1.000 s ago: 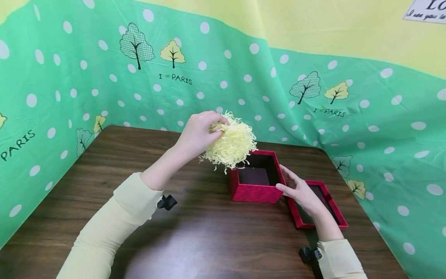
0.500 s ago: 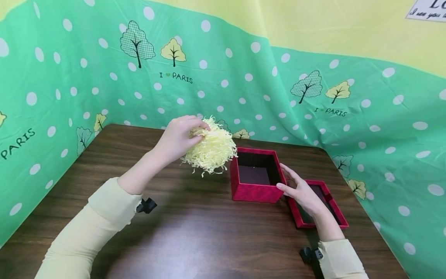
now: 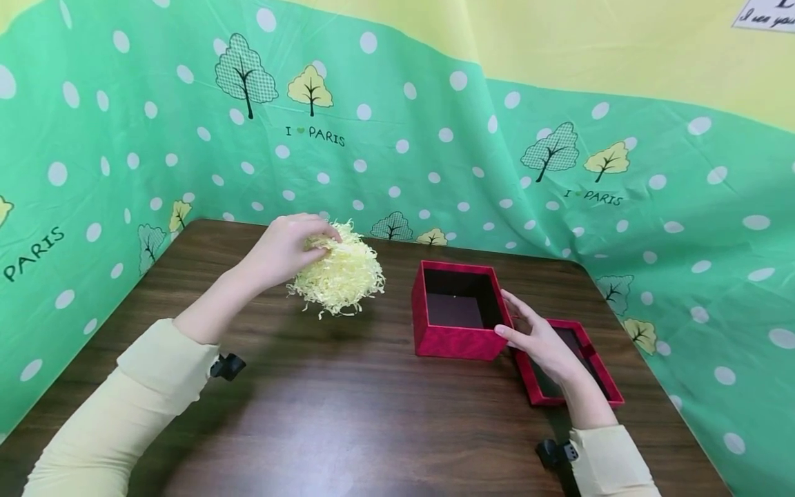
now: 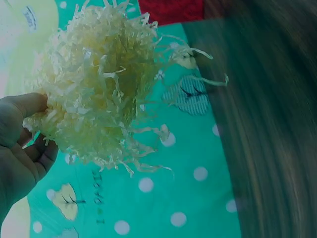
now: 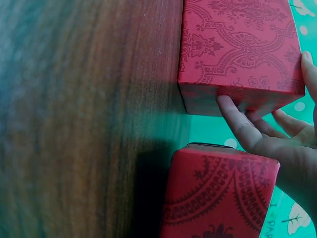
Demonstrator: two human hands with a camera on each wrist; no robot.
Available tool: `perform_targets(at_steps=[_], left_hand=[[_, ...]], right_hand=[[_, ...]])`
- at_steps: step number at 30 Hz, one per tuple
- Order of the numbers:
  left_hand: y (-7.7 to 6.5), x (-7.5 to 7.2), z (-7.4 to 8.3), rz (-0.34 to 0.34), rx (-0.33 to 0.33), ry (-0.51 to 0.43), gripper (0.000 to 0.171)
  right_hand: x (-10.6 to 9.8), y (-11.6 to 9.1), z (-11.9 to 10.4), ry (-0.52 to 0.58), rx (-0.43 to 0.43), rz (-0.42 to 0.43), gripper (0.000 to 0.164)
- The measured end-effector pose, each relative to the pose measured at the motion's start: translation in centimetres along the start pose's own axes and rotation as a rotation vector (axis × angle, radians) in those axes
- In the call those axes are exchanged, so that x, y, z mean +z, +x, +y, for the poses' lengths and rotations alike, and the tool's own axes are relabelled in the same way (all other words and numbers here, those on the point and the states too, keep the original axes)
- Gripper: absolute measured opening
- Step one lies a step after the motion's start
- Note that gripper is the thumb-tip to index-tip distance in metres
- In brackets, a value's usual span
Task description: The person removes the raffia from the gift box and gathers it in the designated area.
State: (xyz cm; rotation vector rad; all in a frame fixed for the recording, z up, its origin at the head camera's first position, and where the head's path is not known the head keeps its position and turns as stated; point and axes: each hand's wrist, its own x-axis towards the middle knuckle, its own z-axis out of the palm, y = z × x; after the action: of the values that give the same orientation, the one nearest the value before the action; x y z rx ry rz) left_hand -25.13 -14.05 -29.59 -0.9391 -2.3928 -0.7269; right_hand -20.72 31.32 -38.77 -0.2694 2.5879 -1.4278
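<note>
My left hand (image 3: 292, 245) pinches a fluffy clump of pale yellow shredded paper (image 3: 341, 276) by its upper left side, above the table. In the left wrist view the loose strands of the shredded paper (image 4: 104, 79) spread out from the fingertips. A red patterned box (image 3: 459, 344) stands uncovered on the table with a dark interior. My right hand (image 3: 539, 342) touches its right side with fairly straight fingers, the thumb at the near right corner of the rim. In the right wrist view the fingers (image 5: 242, 126) lie against the wall of the box (image 5: 237, 49).
Just right of the box lies its red lid (image 3: 593, 359), dark inside face up, partly under the right forearm. The brown wooden table (image 3: 348, 421) ends at a green dotted curtain (image 3: 397, 124) behind and at both sides.
My left hand has moved left with the shredded paper, from over the box's left edge to well left of the box. The right hand, box and lid have stayed in place.
</note>
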Motion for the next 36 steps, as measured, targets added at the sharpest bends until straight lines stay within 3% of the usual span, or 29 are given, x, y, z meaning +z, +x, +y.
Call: perform_targets(at_steps=[8,15,19,23,36], left_hand=[[-1.1,-0.5,-2.7,-0.073,-0.021,0.018,0.021],[-1.9,-0.7,-5.2,-0.179,-0.029,0.005,0.022],[-2.3,-0.5,-6.2,-0.238,-0.078,-0.02,0.021],[-2.7,-0.1,-7.0,-0.291,-0.124,-0.034,0.02],[-3.8,2.9,-8.7,-0.369,-0.148,-0.04,0.018]], right_hand=[[-0.1,0.0,0.0,0.004,-0.012,-0.01,0.077],[-0.1,0.1,0.1,0.0,-0.011,-0.011,0.076],[-0.1,0.1,0.2,-0.007,-0.008,-0.007,0.076],[-0.1,0.1,0.2,-0.014,-0.005,-0.003,0.077],[-0.2,0.0,0.3,-0.006,-0.015,-0.005,0.077]])
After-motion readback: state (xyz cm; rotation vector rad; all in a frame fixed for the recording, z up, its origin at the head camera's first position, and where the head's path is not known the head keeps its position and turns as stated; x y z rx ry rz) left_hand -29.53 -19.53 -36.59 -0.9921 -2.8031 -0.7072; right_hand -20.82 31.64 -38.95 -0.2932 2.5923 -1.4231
